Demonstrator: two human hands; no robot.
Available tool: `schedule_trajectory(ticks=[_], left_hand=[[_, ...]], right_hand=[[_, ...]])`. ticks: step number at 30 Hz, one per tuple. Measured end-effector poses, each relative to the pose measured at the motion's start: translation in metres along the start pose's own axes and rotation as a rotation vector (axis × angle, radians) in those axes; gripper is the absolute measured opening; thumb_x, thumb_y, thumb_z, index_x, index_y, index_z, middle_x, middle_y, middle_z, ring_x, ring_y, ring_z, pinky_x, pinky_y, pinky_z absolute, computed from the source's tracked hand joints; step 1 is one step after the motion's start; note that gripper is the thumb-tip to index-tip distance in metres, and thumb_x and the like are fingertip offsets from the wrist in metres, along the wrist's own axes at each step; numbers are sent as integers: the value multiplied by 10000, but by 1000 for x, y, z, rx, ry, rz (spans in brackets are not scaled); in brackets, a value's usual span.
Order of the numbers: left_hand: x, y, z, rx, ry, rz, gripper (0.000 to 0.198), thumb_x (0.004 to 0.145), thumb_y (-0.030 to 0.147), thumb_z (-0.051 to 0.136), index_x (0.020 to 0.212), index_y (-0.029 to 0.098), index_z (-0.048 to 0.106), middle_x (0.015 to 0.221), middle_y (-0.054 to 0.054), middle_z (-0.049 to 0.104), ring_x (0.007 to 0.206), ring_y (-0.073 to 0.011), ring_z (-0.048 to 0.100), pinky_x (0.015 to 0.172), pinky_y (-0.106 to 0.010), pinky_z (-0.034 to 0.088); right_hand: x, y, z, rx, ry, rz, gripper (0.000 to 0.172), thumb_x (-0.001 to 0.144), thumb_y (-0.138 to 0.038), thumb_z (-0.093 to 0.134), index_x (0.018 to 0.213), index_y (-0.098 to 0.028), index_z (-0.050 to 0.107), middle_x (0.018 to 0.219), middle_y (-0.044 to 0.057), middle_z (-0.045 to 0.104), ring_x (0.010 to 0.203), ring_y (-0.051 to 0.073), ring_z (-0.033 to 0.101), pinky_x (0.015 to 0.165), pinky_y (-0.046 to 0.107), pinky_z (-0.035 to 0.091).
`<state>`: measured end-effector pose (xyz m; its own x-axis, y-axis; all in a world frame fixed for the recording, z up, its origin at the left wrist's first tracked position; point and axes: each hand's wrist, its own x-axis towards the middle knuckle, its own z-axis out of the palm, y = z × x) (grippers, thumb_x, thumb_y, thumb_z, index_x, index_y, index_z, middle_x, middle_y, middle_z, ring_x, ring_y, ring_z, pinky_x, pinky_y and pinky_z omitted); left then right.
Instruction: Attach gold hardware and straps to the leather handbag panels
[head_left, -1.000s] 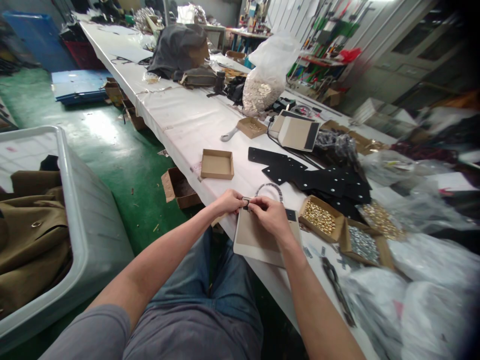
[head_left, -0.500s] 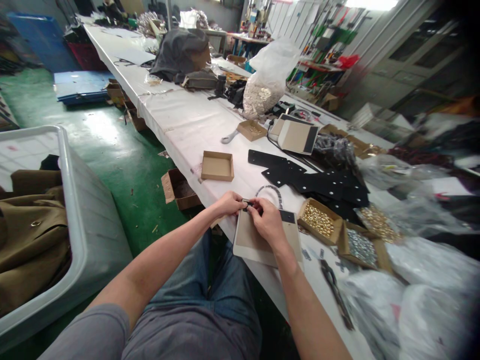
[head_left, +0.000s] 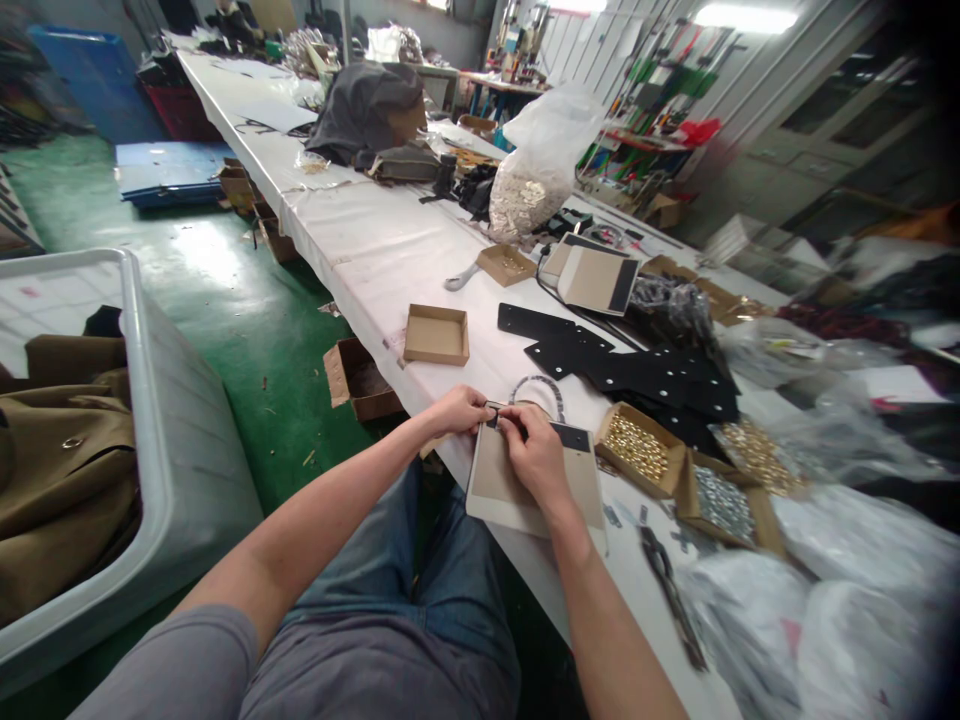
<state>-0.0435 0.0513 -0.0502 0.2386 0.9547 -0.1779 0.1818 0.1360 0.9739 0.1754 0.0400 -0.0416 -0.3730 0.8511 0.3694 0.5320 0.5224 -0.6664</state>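
Observation:
A tan flat panel with a black band (head_left: 581, 470) lies at the near edge of the long white table (head_left: 375, 250). My left hand (head_left: 459, 410) and my right hand (head_left: 532, 455) meet at its far left corner. Both are closed in a pinch on a small dark piece (head_left: 493, 409) that sits on that corner; the piece is too small to name. A ring-shaped cord (head_left: 537, 384) lies just beyond my hands. To the right of the panel stand a small cardboard box of gold studs (head_left: 638, 444) and another box of silver studs (head_left: 724, 498).
Black punched strips (head_left: 637, 365) spread beyond the boxes. An empty cardboard box (head_left: 436, 334) sits to the left of them, a clear bag of metal parts (head_left: 534, 170) stands farther back. Dark pliers (head_left: 670, 585) lie at the right. A white tub with brown fabric (head_left: 161, 400) stands left on the green floor.
Both hands stay pinched at the panel's corner. My right hand has drawn slightly down and left over the panel; the view has shifted a little.

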Motion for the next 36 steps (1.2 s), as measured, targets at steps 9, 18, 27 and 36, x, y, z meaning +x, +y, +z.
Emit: schedule_trajectory(ticks=[9,18,27,36], left_hand=[[3,-5,1,-35,-6,-14,284,911,357,721,711,160,681,561,-4,619,483,-99,470,493,-227,310],[6,-11,2,-14,3,21,308,908,398,720,713,163,682,568,-10,630,485,-104,475,487,-232,310],[2,-7,0,-85,-12,-13,315,870,420,767,715,153,706,560,-3,603,493,-94,430,499,-242,268],[1,-8,-2,-156,-21,-24,341,830,421,798,655,155,675,541,5,569,486,-80,386,490,-260,206]], right_hand=[[-7,-4,-6,33,-24,-21,205,1067,-359,766,1256,-278,763,1250,106,758,1096,314,718,862,434,593],[-10,0,-4,113,-16,-2,143,1094,-344,727,1214,-289,781,1251,77,820,1115,310,765,979,459,612],[-8,-2,-3,59,-49,-1,111,1070,-290,700,1171,-286,743,1134,50,806,960,279,730,928,428,577],[-8,-8,-4,35,-65,13,106,1085,-337,669,1146,-280,734,1051,54,793,861,271,687,847,416,555]])
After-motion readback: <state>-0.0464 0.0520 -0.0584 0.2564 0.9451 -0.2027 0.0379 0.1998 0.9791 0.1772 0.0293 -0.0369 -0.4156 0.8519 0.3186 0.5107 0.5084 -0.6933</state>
